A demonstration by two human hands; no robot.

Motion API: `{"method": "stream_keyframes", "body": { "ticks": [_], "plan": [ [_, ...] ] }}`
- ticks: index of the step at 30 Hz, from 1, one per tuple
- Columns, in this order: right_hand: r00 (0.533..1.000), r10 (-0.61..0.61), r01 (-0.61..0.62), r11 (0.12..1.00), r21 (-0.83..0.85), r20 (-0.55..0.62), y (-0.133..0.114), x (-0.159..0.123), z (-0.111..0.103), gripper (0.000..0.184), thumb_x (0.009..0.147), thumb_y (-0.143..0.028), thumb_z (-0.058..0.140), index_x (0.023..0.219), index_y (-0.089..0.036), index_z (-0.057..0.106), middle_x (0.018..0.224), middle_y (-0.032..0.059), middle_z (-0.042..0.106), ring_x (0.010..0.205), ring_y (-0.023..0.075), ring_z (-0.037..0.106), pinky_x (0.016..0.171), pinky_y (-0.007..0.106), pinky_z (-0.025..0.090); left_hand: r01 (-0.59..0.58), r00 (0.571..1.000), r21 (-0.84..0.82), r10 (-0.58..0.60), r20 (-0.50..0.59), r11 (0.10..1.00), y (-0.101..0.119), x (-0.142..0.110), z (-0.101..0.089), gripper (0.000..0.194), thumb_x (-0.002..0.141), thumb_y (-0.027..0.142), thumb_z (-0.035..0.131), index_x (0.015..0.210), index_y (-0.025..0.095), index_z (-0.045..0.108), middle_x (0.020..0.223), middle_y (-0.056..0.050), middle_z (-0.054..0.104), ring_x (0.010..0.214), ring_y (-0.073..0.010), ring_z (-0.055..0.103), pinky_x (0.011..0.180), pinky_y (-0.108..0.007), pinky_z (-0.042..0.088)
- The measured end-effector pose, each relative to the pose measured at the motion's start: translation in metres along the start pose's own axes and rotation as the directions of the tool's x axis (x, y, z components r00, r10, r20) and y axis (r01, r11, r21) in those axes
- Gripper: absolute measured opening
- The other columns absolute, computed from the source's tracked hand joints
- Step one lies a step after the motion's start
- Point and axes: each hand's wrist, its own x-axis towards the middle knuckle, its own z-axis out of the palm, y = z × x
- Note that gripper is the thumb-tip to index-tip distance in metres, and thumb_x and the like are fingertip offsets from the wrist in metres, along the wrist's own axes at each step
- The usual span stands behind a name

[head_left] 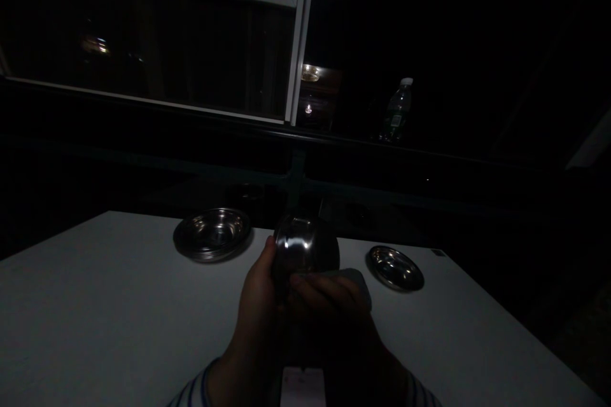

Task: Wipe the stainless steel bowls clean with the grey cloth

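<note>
Above the middle of the white table (157, 305), a shiny metal bowl (300, 245) is held up and tilted. My left hand (258, 292) grips it from the left, thumb along its side; the other fingers are hidden behind it. Lower on the bowl is my right hand (329, 299), its fingers curled round what looks like a grey cloth (358, 283) and pressed to the metal. To the left sits a stack of metal bowls (210, 251). On the right lies a single shallow metal dish (394, 267).
A plastic bottle (398, 111) with a white cap stands on the ledge behind the table. Beyond the far edge is a window with a light frame (298, 38). Near my body is a pale pink flat object (303, 388). The room is very dark.
</note>
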Motion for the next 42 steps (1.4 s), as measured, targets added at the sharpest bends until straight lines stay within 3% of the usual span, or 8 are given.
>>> {"method": "stream_keyframes", "body": {
  "ticks": [2, 4, 6, 14, 22, 31, 38, 42],
  "plan": [
    [1.0, -0.004, 0.004, 1.0, 0.001, -0.006, 0.001, -0.002, 0.002, 0.022, 0.087, -0.023, 0.045, 0.105, -0.021, 0.057, 0.111, -0.0021, 0.061, 0.109, 0.0136, 0.045, 0.087, 0.031, 0.037, -0.155, 0.987, 0.122, 0.158, -0.013, 0.98, -0.003, 0.004, -0.005, 0.03, 0.071, 0.043, 0.058, 0.067, 0.013, 0.062, 0.055, -0.001, 0.06, 0.049, -0.0114, 0.054, 0.048, -0.022, 0.042],
    [1.0, -0.005, 0.005, 1.0, 0.0, -0.014, 0.003, -0.002, 0.003, 0.023, 0.087, -0.023, 0.044, 0.106, -0.023, 0.057, 0.111, -0.0023, 0.061, 0.109, 0.0138, 0.045, 0.085, 0.031, 0.038, -0.32, 0.943, 0.266, 0.332, 0.002, 0.909, -0.004, 0.007, -0.009, 0.032, 0.069, 0.045, 0.06, 0.068, 0.013, 0.063, 0.057, 0.0, 0.061, 0.054, -0.0125, 0.055, 0.051, -0.022, 0.041],
    [1.0, 0.001, -0.001, 1.0, 0.005, -0.021, 0.003, 0.0, 0.002, 0.024, 0.087, -0.023, 0.044, 0.108, -0.024, 0.056, 0.109, -0.0018, 0.062, 0.108, 0.0139, 0.046, 0.084, 0.031, 0.039, -0.389, 0.913, 0.384, 0.406, 0.038, 0.837, -0.004, 0.008, -0.011, 0.034, 0.068, 0.047, 0.059, 0.067, 0.013, 0.063, 0.059, 0.0, 0.061, 0.057, -0.0133, 0.054, 0.055, -0.023, 0.041],
    [0.993, 0.097, -0.094, 0.995, 0.041, -0.065, 0.0, 0.012, -0.009, 0.022, 0.089, -0.019, 0.04, 0.104, -0.017, 0.056, 0.101, 0.0043, 0.064, 0.105, 0.0136, 0.051, 0.085, 0.03, 0.041, -0.388, 0.9, 0.51, 0.435, 0.03, 0.768, -0.004, 0.005, -0.011, 0.037, 0.068, 0.051, 0.055, 0.059, 0.016, 0.058, 0.055, 0.002, 0.058, 0.057, -0.0132, 0.05, 0.057, -0.024, 0.04],
    [0.997, 0.054, -0.053, 0.998, 0.025, -0.056, -0.003, 0.01, -0.004, 0.024, 0.089, -0.017, 0.039, 0.105, -0.016, 0.057, 0.102, 0.0012, 0.065, 0.104, 0.0132, 0.051, 0.083, 0.029, 0.041, -0.414, 0.886, 0.526, 0.461, 0.046, 0.743, -0.002, 0.007, -0.011, 0.034, 0.072, 0.048, 0.054, 0.065, 0.016, 0.061, 0.061, 0.0, 0.06, 0.062, -0.0151, 0.053, 0.06, -0.024, 0.041],
    [0.986, 0.149, -0.142, 0.986, 0.085, -0.072, -0.004, 0.005, -0.006, 0.022, 0.088, -0.018, 0.04, 0.103, -0.015, 0.055, 0.098, 0.0052, 0.06, 0.098, 0.0162, 0.051, 0.082, 0.031, 0.043, -0.397, 0.884, 0.574, 0.467, 0.029, 0.716, 0.0, -0.009, 0.004, 0.032, 0.071, 0.037, 0.052, 0.046, 0.018, 0.045, 0.045, 0.004, 0.044, 0.046, -0.0097, 0.038, 0.043, -0.02, 0.032],
    [0.984, 0.163, -0.157, 0.984, 0.082, -0.075, 0.002, 0.007, -0.006, 0.021, 0.086, -0.018, 0.042, 0.104, -0.016, 0.054, 0.102, 0.0068, 0.057, 0.098, 0.018, 0.049, 0.079, 0.032, 0.045, -0.425, 0.878, 0.596, 0.471, 0.089, 0.681, -0.001, 0.0, -0.001, 0.032, 0.069, 0.04, 0.052, 0.046, 0.018, 0.044, 0.046, 0.005, 0.041, 0.046, -0.009, 0.037, 0.042, -0.02, 0.032],
    [0.982, 0.181, -0.177, 0.982, 0.068, -0.058, 0.011, 0.013, -0.014, 0.023, 0.082, -0.015, 0.046, 0.105, -0.013, 0.052, 0.104, 0.0101, 0.056, 0.098, 0.02, 0.05, 0.08, 0.034, 0.045, -0.389, 0.901, 0.602, 0.423, 0.092, 0.697, -0.005, 0.003, -0.004, 0.034, 0.068, 0.043, 0.052, 0.046, 0.018, 0.046, 0.045, 0.004, 0.042, 0.044, -0.009, 0.039, 0.041, -0.02, 0.032]
  ]
}}
